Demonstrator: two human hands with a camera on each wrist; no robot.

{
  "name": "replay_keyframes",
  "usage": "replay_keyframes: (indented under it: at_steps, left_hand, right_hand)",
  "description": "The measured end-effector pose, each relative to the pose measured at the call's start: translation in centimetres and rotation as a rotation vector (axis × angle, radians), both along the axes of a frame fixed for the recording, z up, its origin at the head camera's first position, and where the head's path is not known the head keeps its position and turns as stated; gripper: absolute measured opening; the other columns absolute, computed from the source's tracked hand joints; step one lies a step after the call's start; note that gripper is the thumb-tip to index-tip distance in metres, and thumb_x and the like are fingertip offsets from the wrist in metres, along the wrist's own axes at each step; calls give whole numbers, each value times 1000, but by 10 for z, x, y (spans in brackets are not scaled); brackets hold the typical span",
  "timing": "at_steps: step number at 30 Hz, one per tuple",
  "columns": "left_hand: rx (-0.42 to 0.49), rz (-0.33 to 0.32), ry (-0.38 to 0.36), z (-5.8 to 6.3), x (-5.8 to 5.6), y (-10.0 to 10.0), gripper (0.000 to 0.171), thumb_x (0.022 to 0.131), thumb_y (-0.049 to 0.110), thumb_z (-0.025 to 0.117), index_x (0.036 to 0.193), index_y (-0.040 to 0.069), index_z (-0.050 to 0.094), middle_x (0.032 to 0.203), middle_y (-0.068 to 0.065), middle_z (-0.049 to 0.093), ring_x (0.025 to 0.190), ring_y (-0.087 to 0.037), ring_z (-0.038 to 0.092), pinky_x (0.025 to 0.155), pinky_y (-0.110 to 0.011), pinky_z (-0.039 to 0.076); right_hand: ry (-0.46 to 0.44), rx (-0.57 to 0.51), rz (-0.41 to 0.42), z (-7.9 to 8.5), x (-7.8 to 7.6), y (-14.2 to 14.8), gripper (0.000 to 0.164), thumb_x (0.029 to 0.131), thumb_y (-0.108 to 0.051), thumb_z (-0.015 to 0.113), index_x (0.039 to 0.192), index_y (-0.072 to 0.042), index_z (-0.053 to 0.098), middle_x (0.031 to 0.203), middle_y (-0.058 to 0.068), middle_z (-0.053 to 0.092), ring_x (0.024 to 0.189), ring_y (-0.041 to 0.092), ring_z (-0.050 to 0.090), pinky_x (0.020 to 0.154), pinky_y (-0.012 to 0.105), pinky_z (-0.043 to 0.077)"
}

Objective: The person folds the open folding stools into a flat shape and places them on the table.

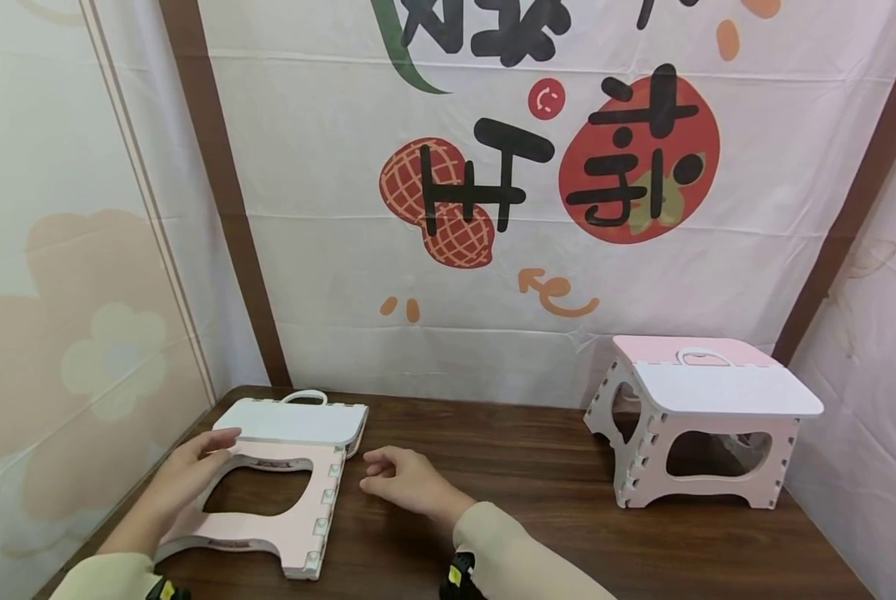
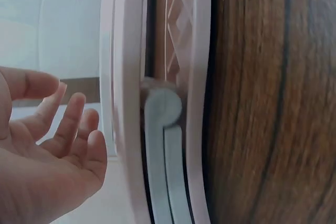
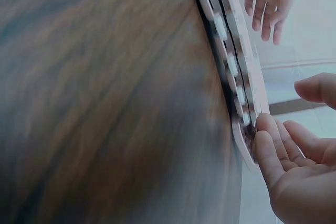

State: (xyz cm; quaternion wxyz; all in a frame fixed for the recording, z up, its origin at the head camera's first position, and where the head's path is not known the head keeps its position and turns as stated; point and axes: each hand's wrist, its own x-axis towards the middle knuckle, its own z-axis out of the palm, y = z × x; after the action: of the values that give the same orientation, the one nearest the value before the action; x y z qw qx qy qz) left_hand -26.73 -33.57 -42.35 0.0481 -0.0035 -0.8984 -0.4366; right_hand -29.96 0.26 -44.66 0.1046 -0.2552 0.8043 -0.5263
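A folding stool (image 1: 297, 533) lies folded flat at the left of the table, its pink leg frame towards me. Its white panel (image 1: 297, 421) with a carry handle (image 1: 305, 397) is at the far end. My left hand (image 1: 192, 471) hovers at the stool's left side, thumb and fingers apart and loosely bent, holding nothing. Just off the hinged right edge is my right hand (image 1: 410, 482), its fingers loosely curled around nothing. In the right wrist view those fingers (image 3: 270, 156) overlap the end of the stool's toothed edge. The left wrist view shows the stool's layered side (image 2: 128, 103) beside the left palm.
A second folding stool (image 1: 725, 387), pink and white, stands unfolded at the right of the dark wooden table (image 1: 493, 467). A printed cloth (image 1: 327, 292) hangs behind the table, with more cloth along both sides.
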Motion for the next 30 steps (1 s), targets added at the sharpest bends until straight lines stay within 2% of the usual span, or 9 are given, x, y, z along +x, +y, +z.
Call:
replay_keyframes:
  at_steps: [12,19,24,30]
  left_hand:
    - [-41,-67,43,6,-1,25,47,107,24,49,143,-6,46,138,-33,50,129,-51,42,99,-64,36]
    - [-65,-92,80,6,-3,35,44,106,22,51,141,-5,49,133,-28,56,123,-44,50,96,-58,41]
    - [-50,-105,91,8,-2,42,43,105,21,52,140,-5,50,132,-28,57,125,-45,50,99,-59,40]
    - [-30,-123,80,11,-2,54,44,106,23,52,140,-4,49,133,-27,56,124,-43,52,98,-53,44]
  right_hand:
    - [4,45,-50,3,-9,36,34,94,-22,71,126,-14,66,104,-6,65,95,11,60,82,32,50]
    - [17,54,-46,0,-15,48,36,94,-25,70,127,-12,66,105,-8,65,94,10,60,82,31,50]
    - [5,49,-53,1,-16,58,33,95,-25,69,127,-14,66,106,-7,65,96,12,60,83,34,50]
    - [-11,59,-56,3,-14,73,34,97,-26,68,128,-15,64,110,-3,64,99,15,60,85,39,50]
